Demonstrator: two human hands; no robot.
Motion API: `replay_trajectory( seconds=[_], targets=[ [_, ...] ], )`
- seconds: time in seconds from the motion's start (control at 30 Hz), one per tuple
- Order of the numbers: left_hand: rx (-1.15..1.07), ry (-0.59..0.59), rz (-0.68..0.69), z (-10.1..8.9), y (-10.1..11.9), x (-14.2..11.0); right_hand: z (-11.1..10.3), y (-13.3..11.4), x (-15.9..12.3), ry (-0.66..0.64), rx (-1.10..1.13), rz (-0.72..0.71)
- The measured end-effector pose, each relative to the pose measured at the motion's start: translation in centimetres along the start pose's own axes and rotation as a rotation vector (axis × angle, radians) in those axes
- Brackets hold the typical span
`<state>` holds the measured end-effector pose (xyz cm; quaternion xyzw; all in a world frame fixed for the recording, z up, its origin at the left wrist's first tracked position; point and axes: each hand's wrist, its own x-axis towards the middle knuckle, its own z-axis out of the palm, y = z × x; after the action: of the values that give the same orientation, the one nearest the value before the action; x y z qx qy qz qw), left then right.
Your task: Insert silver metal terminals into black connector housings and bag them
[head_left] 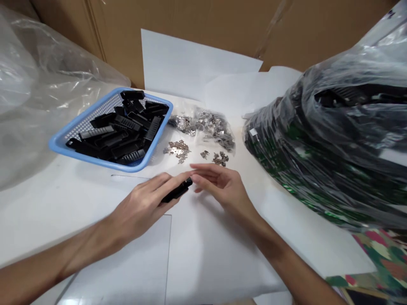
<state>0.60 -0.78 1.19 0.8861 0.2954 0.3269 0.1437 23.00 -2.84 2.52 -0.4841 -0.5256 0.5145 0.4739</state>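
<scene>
My left hand (149,203) is closed around a long black plastic part (177,192), holding it just above the white paper. My right hand (219,184) meets it at the part's far end, fingers pinched together at the tip; whether they hold a small metal piece I cannot make out. A blue basket (63,142) with several similar black plastic parts lies behind my left hand. Small silver metal clips (179,149) are scattered on the paper just beyond my fingers, beside a clear bag of more clips (210,125).
A large clear bag full of black parts (333,140) fills the right side. Crumpled clear plastic (34,97) lies at the left. Cardboard walls (197,25) stand at the back. White paper sheets (203,254) cover the table.
</scene>
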Motion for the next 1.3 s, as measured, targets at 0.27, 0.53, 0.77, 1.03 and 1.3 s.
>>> replay_trajectory(
  seconds=[0.27, 0.53, 0.77, 1.03, 1.3],
  targets=[
    [0.034, -0.064, 0.040, 0.0, -0.2, -0.5, 0.1, 0.3, -0.1, -0.015, -0.090, 0.068],
    [0.035, -0.078, 0.056, 0.0, 0.2, -0.3, 0.6, 0.4, -0.2, 0.046, -0.098, 0.073],
    [-0.019, -0.061, 0.013, 0.0, 0.6, -0.2, -1.1, 0.1, -0.1, -0.128, -0.030, 0.078],
    [-0.022, -0.107, -0.007, -0.3, 0.8, -0.5, 0.1, 0.3, -0.3, -0.026, -0.043, 0.087],
    [-0.037, -0.067, -0.047, 0.1, 0.3, -0.5, -0.3, 0.4, 0.1, -0.096, 0.005, 0.094]
  ],
)
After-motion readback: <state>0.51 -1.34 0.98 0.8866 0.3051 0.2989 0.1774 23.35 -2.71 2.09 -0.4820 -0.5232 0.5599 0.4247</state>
